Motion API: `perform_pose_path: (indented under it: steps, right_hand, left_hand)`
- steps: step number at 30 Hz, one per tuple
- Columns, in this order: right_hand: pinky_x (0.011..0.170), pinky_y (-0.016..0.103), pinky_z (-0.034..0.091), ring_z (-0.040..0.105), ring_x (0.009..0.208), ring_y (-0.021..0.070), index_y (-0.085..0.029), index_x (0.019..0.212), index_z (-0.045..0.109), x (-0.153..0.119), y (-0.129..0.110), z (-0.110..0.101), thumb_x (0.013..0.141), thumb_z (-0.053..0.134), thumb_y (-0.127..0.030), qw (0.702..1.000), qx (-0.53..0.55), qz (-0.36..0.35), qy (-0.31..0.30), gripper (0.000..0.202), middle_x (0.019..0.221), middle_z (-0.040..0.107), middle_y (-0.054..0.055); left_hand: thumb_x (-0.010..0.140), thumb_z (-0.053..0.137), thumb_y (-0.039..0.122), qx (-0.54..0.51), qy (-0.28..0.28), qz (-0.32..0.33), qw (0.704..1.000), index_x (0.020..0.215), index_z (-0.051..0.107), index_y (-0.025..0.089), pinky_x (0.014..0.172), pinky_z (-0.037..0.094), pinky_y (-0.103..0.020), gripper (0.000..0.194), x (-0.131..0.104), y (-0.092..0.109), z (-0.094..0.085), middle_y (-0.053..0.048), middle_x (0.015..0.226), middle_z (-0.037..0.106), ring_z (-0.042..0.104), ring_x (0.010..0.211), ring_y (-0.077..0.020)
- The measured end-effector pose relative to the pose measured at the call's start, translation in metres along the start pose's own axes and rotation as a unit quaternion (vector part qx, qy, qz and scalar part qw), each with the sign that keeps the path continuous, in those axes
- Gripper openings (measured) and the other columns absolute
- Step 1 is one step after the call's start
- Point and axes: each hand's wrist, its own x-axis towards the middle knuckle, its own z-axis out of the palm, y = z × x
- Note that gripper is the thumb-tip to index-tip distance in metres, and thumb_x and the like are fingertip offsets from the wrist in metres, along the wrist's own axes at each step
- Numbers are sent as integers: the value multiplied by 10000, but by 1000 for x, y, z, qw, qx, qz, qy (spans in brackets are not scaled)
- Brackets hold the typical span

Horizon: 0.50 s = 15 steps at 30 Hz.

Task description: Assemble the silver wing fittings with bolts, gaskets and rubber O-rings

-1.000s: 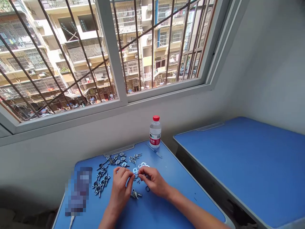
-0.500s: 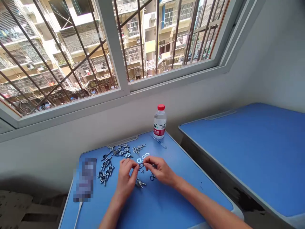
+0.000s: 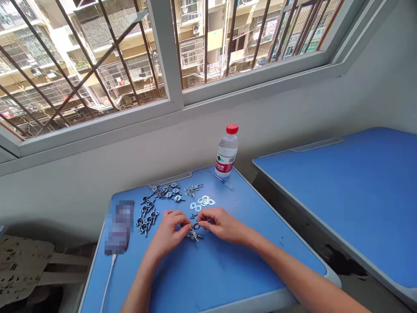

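Between the fingertips of both hands is a small black ring [image 3: 196, 226], held low over the table. My left hand [image 3: 171, 232] pinches at its left side, thumb and forefinger closed. From the right, my right hand [image 3: 223, 224] grips it with thumb and forefinger. Just below the ring lies a small metal fitting with stems [image 3: 194, 236], partly behind my left fingertips. Beyond my hands are several flat silver gaskets [image 3: 205, 201] and some tiny dark parts [image 3: 193, 216]. More black rings seen earlier are now mostly hidden by my right hand.
Metal fittings with black round faces [image 3: 146, 221] lie at left, with other metal fittings [image 3: 168, 191] and small metal pieces [image 3: 192, 190] behind. A water bottle [image 3: 227, 152] and a pen [image 3: 222, 181] stand and lie at the back. A blurred phone-like object [image 3: 120, 226] has a white cable [image 3: 109, 278].
My view has tilted down slightly. Both hands have brought the black ring nearer the metal fitting, uncovering more of the silver gaskets.
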Motion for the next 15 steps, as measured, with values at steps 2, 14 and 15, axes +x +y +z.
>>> perform_pose_path:
  steps: [2,14,15]
  right_hand:
    - [620,240,372,501,663,133,-164,755,627,-1,-2,0,829,538,-192,1000,-14,-3,-14,118,726,620,15]
    - [577,214,345,487,624,108,-160,772,700,-8,-3,0,787,568,-168,992,-9,62,-105,133,680,621,-17]
    - [570,211,339,479,615,104,-159,767,699,-8,-3,0,782,570,-166,992,-11,65,-110,130,670,613,-21]
  left_hand:
    - [884,505,253,16,-12,-24,1000,743,644,210,922,371,-346,203,-2,2,-6,-12,804,666,588,843,-192]
    - [787,541,134,49,-86,-91,991,929,658,217,897,425,-337,202,-7,1,-7,-26,992,686,576,992,-223]
    - [787,540,128,47,-89,-89,991,920,653,215,902,422,-340,195,-7,0,-6,-24,993,686,582,988,-218]
